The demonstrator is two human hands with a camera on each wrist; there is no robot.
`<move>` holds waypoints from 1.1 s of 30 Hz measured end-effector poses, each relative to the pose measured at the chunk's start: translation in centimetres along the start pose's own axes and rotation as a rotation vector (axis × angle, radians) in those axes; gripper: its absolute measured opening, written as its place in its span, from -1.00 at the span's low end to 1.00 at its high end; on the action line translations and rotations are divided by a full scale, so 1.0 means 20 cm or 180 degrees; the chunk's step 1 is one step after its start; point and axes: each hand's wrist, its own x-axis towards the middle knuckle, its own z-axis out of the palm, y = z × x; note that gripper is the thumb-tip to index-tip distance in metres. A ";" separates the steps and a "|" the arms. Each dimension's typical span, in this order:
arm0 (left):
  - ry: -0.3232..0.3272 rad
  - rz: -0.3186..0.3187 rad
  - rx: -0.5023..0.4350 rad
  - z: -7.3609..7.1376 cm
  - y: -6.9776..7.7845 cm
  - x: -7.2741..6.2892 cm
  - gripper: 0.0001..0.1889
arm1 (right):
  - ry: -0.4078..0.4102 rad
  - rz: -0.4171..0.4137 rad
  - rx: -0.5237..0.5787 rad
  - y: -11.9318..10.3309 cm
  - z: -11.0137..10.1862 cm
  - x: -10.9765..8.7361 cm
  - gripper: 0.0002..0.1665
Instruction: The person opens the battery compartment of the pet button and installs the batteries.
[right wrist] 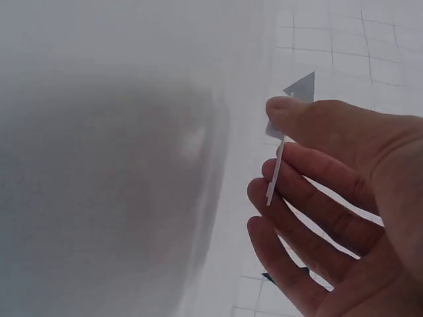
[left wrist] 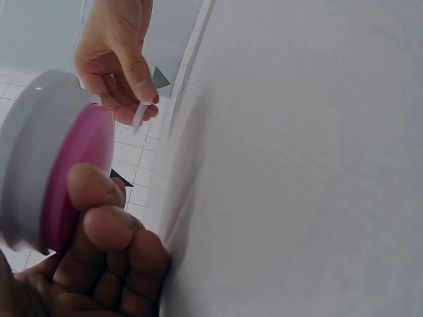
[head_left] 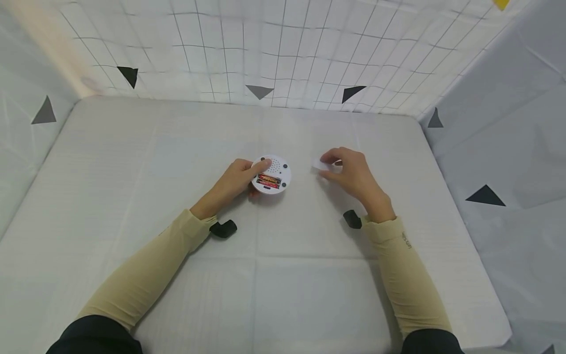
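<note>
My left hand [head_left: 239, 178] grips a round white battery-powered device [head_left: 278, 172] by its left edge, thumb across the speaker holes. Its underside faces up, and two red batteries [head_left: 268, 181] sit in the uncovered compartment. In the left wrist view, the device's other face [left wrist: 82, 168] is pink, with fingertips curled against it. To the right, my right hand [head_left: 351, 172] pinches a small thin white piece that looks like a battery cover [head_left: 322, 165]. The right wrist view shows this cover [right wrist: 277, 173] edge-on between thumb and fingers, apart from the device.
Both hands are above a table [head_left: 185, 147] with a white covering. A white grid-lined backdrop [head_left: 265, 49] rises behind it, and grey-white sheets [head_left: 508, 147] hang at the sides, marked with dark triangles. A black wrist mount [head_left: 224, 229] sticks out by the left sleeve.
</note>
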 end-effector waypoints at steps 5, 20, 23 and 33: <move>0.0013 -0.0008 0.0011 0.00 0.00 0.00 -0.40 | 0.0124 -0.0140 0.0149 -0.06 0.00 0.00 -0.64; 0.0027 -0.0019 0.0010 0.00 0.01 0.00 -0.39 | 0.0118 -0.0515 0.0245 -0.27 0.00 -0.05 -0.61; 0.0034 -0.0034 0.0018 0.00 0.01 0.00 -0.40 | 0.0112 -0.0576 0.0252 -0.30 0.00 -0.05 -0.61; 0.0029 -0.0031 0.0018 0.00 0.02 -0.01 -0.39 | 0.0071 -0.0774 0.0242 -0.37 0.03 -0.07 -0.60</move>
